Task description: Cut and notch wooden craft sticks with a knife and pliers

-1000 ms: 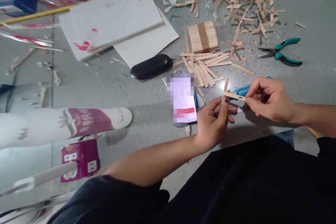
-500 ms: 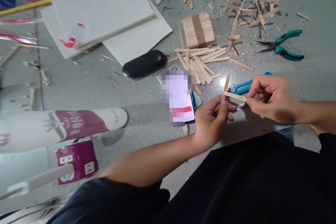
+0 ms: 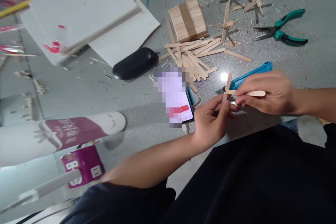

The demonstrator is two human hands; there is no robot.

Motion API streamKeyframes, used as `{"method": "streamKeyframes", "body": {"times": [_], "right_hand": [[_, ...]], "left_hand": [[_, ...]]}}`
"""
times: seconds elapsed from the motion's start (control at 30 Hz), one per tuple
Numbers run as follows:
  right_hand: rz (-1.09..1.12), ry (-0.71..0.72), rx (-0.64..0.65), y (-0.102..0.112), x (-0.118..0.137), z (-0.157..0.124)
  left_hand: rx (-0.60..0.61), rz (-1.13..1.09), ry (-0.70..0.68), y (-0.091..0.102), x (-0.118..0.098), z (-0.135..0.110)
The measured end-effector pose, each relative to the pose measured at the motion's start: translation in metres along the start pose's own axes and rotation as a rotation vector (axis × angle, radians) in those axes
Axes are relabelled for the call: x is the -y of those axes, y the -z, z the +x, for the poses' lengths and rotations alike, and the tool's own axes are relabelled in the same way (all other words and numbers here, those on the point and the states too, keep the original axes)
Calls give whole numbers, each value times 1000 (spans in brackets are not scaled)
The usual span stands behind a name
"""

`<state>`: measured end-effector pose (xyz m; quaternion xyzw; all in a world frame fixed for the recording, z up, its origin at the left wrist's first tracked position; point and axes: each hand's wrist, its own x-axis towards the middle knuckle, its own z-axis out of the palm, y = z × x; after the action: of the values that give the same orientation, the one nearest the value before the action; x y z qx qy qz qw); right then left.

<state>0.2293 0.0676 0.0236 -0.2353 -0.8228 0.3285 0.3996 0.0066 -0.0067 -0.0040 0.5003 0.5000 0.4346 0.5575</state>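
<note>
Our left hand (image 3: 211, 120) pinches one stick (image 3: 227, 86) upright; right hand (image 3: 267, 92), fingers clamped, lays a second stick (image 3: 250, 93) crosswise against it, above the floor (image 3: 301, 66), cutter (image 3: 249, 73) just behind.

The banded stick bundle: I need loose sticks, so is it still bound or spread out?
Bound. The stick bundle lies as one neat block with a brown band across it; the loose sticks lie beside it.

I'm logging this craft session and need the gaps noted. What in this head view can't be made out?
- Phone screen: pixelated, unreadable.
- Blue utility knife: its lower end is hidden behind the right hand.
- Upright stick: its lower part is covered by the left hand.
- Pliers handle lettering: too small.
- White board: cut off by the top edge.
</note>
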Motion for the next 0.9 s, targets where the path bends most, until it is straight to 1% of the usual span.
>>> {"method": "streamKeyframes", "body": {"times": [0.1,0.2,0.4,0.5,0.63,0.7,0.8,0.9], "right_hand": [[-191,98,50,3,0,-2],[-251,121,60,5,3,-5],[-239,69,91,7,5,-3],[-219,29,113,9,7,0],[-240,-32,134,16,8,1],[-247,-21,168,20,8,2],[-212,41,224,23,9,3],[-195,78,228,24,11,5]], "left_hand": [[6,-8,9,1,1,1],[25,-3,9,2,2,1],[57,-32,-2,5,0,2],[68,-29,-64,7,1,4],[99,38,-133,7,4,4],[108,47,-150,6,5,3],[122,53,-159,5,6,2],[137,50,-148,5,5,2]]}}
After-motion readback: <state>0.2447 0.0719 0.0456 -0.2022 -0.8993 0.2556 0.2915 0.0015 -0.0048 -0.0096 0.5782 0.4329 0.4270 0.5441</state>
